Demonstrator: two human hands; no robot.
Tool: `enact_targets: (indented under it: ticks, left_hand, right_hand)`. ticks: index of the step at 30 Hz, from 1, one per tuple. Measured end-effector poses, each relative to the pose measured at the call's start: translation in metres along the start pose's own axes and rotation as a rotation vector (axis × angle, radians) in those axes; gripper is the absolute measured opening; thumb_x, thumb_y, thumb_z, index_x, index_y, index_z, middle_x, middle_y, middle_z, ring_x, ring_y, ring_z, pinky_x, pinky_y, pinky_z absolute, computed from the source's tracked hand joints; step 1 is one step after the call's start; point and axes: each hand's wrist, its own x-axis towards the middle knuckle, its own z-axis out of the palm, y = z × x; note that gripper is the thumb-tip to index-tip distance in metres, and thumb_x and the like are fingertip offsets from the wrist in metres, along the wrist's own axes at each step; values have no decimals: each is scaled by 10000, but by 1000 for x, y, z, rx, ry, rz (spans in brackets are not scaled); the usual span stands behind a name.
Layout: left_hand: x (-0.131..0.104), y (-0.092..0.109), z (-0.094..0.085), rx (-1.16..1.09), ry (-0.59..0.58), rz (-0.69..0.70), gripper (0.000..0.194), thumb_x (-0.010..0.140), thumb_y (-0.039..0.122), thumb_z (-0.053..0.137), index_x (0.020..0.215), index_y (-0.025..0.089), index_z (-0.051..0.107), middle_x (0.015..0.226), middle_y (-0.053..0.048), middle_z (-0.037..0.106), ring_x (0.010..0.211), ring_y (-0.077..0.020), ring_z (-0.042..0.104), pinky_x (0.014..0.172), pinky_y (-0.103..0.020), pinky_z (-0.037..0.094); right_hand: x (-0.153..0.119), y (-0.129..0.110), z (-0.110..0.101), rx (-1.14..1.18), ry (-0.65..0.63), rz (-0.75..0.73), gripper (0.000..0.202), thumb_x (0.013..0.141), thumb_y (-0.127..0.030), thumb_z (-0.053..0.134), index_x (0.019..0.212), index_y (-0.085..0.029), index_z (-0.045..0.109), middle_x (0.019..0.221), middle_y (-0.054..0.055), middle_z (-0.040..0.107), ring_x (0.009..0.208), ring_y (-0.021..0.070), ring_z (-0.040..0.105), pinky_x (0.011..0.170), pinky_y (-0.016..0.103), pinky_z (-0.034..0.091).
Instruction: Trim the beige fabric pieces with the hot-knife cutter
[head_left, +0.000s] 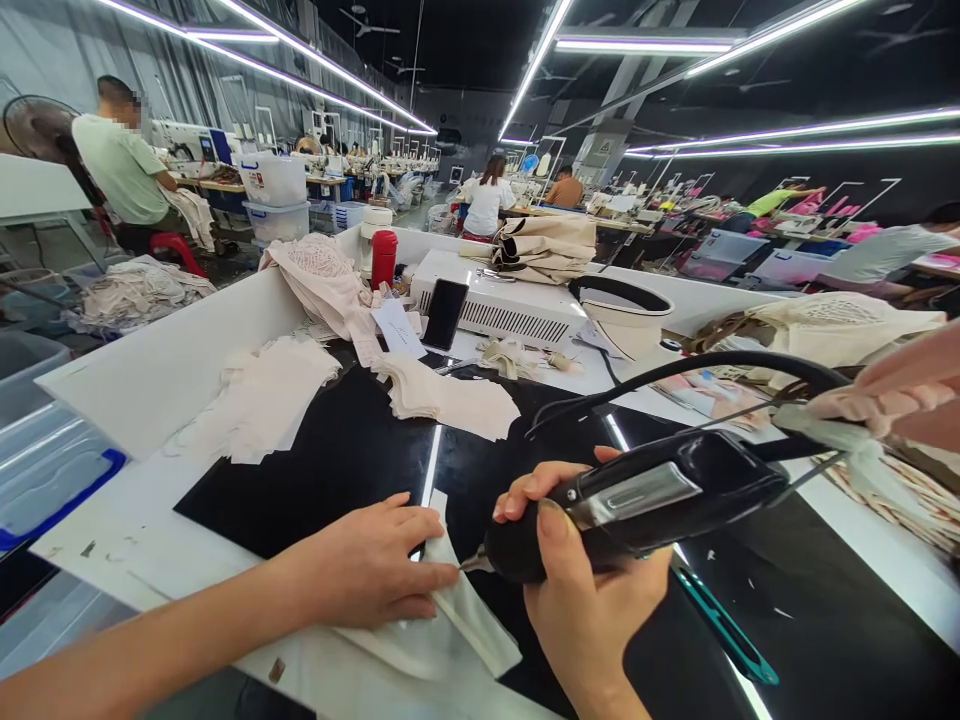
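Note:
A black handheld tool [622, 505] with a silver plate and a cable is gripped in my right hand [592, 590]. Its thin metal tip points left and meets pale cream fabric [469, 610] close to my left index fingertip. My left hand [375, 565] lies palm down with fingers spread on that fabric, pressing it against the black mat [300, 500]. Whether the tip touches the cloth or hovers just over it, I cannot tell.
Fabric pieces [450, 395] and a phone [445, 314] lie beyond my hands. A teal cutter [724, 625] rests right of my right hand. The tool's cable [712, 365] runs to the upper right. People sit at sewing tables behind.

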Motion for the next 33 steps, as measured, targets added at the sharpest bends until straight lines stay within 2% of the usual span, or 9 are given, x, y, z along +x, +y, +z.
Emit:
enact_targets:
  ticks: [6, 13, 33]
  left_hand:
    - [0, 0, 3, 3, -11, -16, 285, 1003, 420, 620, 1242, 266, 599, 1218, -99, 565, 1080, -233, 630, 1073, -472, 491]
    - [1, 2, 3, -24, -9, -25, 291, 989, 409, 646, 1239, 268, 600, 1219, -95, 572, 1096, -241, 635, 1065, -491, 503]
    - [0, 3, 4, -43, 17, -31, 297, 985, 417, 651, 1240, 268, 614, 1236, -104, 576, 1098, -238, 630, 1089, -480, 489]
  right_hand:
    - [5, 4, 4, 30, 32, 13, 438, 870, -184, 752, 1235, -275, 527, 830, -39, 647, 602, 151, 620, 581, 328, 578]
    - [5, 7, 6, 17, -11, 7, 390, 897, -179, 738, 1212, -282, 532, 836, -39, 651, 607, 152, 621, 595, 333, 568]
    - [15, 11, 13, 41, 27, 6, 420, 881, -199, 759, 1230, -279, 540, 821, -46, 648, 607, 144, 612, 575, 313, 565]
